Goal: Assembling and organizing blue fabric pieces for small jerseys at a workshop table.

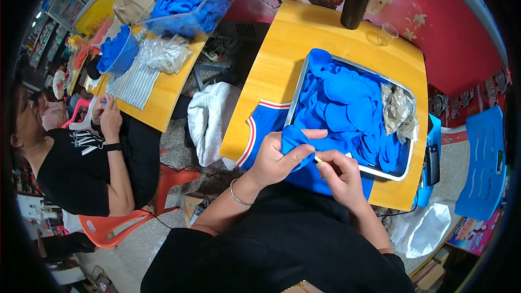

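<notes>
My left hand (275, 158) is closed on a soft blue piece (293, 138), fabric-like and rounded, pinched between thumb and fingers. Close beside it, my right hand (342, 178) pinches a short, thin, pale stick-like tool (318, 159), whose tip meets the blue piece. The tool's exact kind is too small to make out. Just beyond both hands, a metal tray (408, 169) is heaped with similar flat blue pieces (347, 103). Blue cloth with red-and-white trim (251, 140) lies under the tray's near left corner and my hands.
A crumpled clear plastic bag (399, 111) rests on the tray's right side. Farther back stand a black flask (357, 0) and a clear cup (387, 33). At left, a seated person (76, 168) works by another table holding a blue-filled bin (190, 8). A blue chair (480, 163) is at right.
</notes>
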Demonstrator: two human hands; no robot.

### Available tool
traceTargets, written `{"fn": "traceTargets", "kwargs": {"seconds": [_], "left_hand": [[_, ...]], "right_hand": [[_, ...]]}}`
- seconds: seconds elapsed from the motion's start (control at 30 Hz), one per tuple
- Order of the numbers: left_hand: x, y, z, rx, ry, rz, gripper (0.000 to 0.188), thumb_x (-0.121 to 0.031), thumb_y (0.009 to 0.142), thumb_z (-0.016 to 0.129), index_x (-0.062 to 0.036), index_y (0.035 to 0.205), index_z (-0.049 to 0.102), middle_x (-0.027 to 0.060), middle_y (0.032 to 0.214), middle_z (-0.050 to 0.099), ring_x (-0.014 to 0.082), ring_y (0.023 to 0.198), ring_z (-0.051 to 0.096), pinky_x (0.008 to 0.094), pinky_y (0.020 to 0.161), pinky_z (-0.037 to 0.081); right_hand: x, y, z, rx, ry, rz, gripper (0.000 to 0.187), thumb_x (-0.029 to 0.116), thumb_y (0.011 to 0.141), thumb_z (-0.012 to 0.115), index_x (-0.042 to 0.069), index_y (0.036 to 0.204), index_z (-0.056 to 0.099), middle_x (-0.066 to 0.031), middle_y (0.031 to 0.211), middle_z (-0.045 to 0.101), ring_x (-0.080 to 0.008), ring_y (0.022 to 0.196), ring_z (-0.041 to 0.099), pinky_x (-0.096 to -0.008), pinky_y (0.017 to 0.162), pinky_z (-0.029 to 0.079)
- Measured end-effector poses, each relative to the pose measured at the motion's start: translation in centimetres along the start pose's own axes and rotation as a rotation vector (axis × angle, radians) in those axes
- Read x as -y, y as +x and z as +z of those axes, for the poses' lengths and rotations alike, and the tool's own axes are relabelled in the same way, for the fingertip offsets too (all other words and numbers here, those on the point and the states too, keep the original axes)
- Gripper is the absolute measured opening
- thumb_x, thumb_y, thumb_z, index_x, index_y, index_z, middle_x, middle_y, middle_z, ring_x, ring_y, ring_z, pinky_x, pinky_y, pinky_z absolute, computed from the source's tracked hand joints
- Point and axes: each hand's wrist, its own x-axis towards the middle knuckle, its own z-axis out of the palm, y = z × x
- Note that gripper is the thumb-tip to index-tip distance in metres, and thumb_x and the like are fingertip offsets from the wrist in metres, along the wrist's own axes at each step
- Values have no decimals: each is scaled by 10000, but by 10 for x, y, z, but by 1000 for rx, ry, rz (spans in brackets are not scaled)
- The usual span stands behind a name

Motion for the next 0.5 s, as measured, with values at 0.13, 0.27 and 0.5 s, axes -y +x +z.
{"fn": "traceTargets", "kwargs": {"seconds": [0.13, 0.27, 0.5], "left_hand": [[5, -1, 6, 24, -68, -32, 320, -186, 884, 594, 60, 1088, 590, 124, 1037, 640, 127, 885, 604, 253, 786, 478], [9, -4, 8, 12, -52, -38, 339, -212, 879, 603, 61, 1079, 595, 128, 1026, 644, 142, 895, 607, 267, 801, 478], [10, -3, 9, -18, -24, 131, 495, -413, 927, 464, 22, 1150, 545, 121, 1162, 559, 103, 884, 541, 219, 770, 420]], "right_hand": [[1, 1, 2, 79, 231, 107, 131, 124, 892, 550, 1, 937, 556, -20, 673, 536, -80, 625, 517, -228, 541, 399], [4, 1, 1, 146, 536, 273, 141, 143, 904, 544, 17, 916, 481, -3, 691, 507, -73, 633, 492, -213, 573, 396], [-4, -6, 2, -71, 286, 82, 106, 96, 875, 582, 17, 887, 513, -15, 689, 541, -62, 612, 499, -210, 535, 387]]}}
